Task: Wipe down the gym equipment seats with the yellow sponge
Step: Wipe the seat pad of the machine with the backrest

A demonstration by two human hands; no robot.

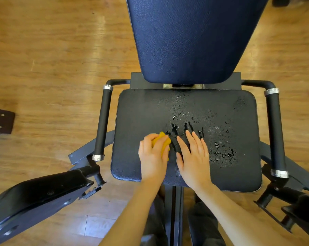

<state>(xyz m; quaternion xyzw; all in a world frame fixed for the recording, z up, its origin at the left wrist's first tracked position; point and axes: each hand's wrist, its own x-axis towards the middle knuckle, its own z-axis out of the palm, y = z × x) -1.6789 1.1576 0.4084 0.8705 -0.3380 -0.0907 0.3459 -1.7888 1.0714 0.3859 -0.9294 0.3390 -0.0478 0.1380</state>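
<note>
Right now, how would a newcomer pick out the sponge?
Find the black seat pad below the blue backrest. At its front, the left hand grips the yellow sponge, the only yellow thing there.

Crumpled yellow foam sponge (163, 142) pressed on front-left part of seat. Flat rectangular black textured-vinyl seat pad (143, 112), rounded corners, level; water droplets scattered over middle and right.
</note>
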